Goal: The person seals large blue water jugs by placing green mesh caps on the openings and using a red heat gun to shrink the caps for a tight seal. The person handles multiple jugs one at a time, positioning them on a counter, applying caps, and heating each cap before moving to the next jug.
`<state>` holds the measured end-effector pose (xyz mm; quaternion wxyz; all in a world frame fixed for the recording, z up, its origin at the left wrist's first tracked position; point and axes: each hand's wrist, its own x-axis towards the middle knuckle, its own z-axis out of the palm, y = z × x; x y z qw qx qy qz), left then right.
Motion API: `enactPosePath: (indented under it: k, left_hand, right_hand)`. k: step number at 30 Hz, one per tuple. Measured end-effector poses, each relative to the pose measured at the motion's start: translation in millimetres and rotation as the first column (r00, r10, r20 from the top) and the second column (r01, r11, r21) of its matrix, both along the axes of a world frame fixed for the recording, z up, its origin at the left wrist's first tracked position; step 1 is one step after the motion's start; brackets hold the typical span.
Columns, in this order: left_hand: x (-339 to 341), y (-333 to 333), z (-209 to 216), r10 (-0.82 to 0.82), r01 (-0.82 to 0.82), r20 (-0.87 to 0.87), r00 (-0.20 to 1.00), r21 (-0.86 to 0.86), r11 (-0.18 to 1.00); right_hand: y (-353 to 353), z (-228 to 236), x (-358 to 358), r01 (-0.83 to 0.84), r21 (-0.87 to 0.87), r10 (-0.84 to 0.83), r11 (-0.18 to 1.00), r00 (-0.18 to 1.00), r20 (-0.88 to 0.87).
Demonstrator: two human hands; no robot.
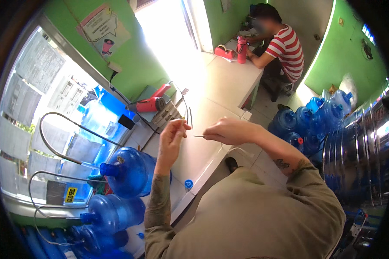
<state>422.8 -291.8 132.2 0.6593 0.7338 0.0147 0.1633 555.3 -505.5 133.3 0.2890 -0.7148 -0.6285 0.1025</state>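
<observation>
My right hand point(231, 131) is closed in a pinch on one end of a thin, pale cord point(198, 136) above the white tiled counter point(205, 108). To its left, my left hand point(172, 140) is raised with fingertips pressed together. A thin dark strand shows just beyond those fingertips; whether they hold it or the cord's other end, I cannot make out. Past my left hand lies a red and black hair dryer or heat gun point(149, 104). Closer to me on the counter sits a small blue cap point(188, 184).
Several blue water jugs point(134, 172) with thin hoses point(47, 118) line the window on the left. More jugs point(304, 114) stand on the floor at right, by a shiny metal tank point(354, 159). A person in a striped shirt point(287, 52) sits by a red bottle point(241, 49).
</observation>
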Motion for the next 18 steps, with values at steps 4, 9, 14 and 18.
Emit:
enactPosePath:
  k: [4,9,14,18]
  left_hand:
    - [-2.9,-15.8,-1.7,-0.128,0.127,-0.053,0.990,-0.024,0.992]
    - [-1.8,-21.3,7.6,-0.207,0.209,0.028,0.978,-0.061,0.976]
    - [2.7,-24.4,22.1,-0.270,0.279,0.078,0.960,-0.389,0.878]
    - [-1.6,-17.0,19.9,-0.252,0.288,0.162,0.954,-0.259,0.922]
  right_hand:
    - [1.2,69.3,-3.2,0.019,0.219,-0.031,0.976,0.998,0.050]
    - [5.0,102.4,-1.5,0.074,0.203,-0.097,0.976,0.989,0.109]
    - [22.6,112.8,6.6,0.109,0.157,-0.120,0.982,0.991,0.065]
    - [31.3,86.0,36.2,-0.021,0.191,0.046,0.981,0.991,-0.129]
